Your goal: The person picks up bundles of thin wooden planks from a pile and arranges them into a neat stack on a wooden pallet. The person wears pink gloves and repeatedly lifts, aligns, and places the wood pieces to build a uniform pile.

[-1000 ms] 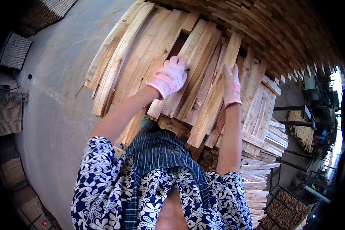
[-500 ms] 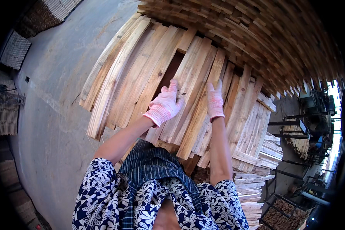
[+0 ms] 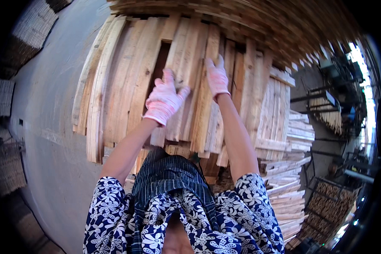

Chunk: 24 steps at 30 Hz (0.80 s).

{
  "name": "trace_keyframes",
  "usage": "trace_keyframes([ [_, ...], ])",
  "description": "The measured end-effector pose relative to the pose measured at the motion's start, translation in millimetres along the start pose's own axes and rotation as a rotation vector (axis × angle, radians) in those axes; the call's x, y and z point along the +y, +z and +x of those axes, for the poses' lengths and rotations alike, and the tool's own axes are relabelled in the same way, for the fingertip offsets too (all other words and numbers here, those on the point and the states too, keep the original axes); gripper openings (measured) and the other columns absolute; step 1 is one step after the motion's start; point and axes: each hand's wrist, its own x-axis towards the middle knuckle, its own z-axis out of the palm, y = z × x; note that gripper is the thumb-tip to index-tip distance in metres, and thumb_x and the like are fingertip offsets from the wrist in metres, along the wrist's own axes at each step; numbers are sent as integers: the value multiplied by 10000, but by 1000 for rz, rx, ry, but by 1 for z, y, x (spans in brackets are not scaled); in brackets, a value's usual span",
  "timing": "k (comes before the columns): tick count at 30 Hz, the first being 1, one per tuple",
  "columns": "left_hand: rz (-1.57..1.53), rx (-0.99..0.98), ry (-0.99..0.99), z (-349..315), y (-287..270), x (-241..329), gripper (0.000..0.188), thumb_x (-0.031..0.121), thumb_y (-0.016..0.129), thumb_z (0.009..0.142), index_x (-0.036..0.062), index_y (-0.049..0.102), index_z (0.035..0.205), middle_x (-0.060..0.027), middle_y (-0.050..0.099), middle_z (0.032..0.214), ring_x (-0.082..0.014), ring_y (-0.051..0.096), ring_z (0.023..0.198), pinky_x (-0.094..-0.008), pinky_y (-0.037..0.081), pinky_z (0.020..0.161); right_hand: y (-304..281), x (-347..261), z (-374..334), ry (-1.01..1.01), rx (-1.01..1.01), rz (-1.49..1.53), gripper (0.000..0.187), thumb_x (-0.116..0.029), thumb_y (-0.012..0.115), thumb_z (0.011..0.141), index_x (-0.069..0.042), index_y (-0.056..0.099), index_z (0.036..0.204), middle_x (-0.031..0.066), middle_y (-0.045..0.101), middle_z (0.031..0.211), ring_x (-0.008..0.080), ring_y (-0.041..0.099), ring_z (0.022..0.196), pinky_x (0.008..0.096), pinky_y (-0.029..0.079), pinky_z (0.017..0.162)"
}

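Observation:
Both my hands wear pinkish-white knitted gloves and reach forward over a layer of pale wooden planks (image 3: 129, 84). My left hand (image 3: 164, 99) rests on the planks just beside a dark gap (image 3: 158, 63) in the layer, its fingers and thumb spread. A little farther and to the right, my right hand (image 3: 218, 78) lies on a yellowish plank (image 3: 202, 114), thumb and fingers apart. Several planks lie side by side between the two hands, their near ends uneven. The undersides of both hands are hidden.
A tall stack of wood (image 3: 249, 21) rises along the far side. More planks (image 3: 283, 199) are piled at the near right. Grey concrete floor (image 3: 51, 148) runs along the left, with stacked bundles (image 3: 6, 163) beyond. Dark metal frames (image 3: 321, 99) stand at the right.
The view has turned, so planks and hands appear farther left and higher. Both hands keep about the same places on the planks, with fingers still spread.

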Motion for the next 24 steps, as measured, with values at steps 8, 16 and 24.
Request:
trace_keyframes([
  [8, -71, 455, 542, -15, 28, -37, 664, 345, 713, 905, 85, 461, 1462, -252, 520, 1369, -436, 544, 1235, -489, 477, 1033, -94, 17, -30, 47, 192, -828, 613, -434, 634, 921, -143, 477, 1436, 240, 599, 1282, 488, 564, 1186, 554, 479, 1001],
  [16, -229, 294, 643, -44, 0, -46, 499, 177, 691, 933, 27, 549, 1387, -218, 568, 1320, -372, 562, 1239, -442, 472, 1044, -116, 63, -32, -29, 72, -849, 482, -351, 669, 883, -151, 580, 1312, 233, 627, 1211, 443, 590, 1147, 502, 492, 940],
  [24, 272, 495, 57, 0, -48, -157, 568, 347, 656, 949, 158, 495, 1460, -219, 534, 1406, -387, 548, 1273, -472, 490, 1034, -155, 130, -114, 173, 168, -880, 822, -393, 680, 891, -207, 305, 1599, 354, 528, 1321, 507, 573, 1175, 556, 498, 979],
])
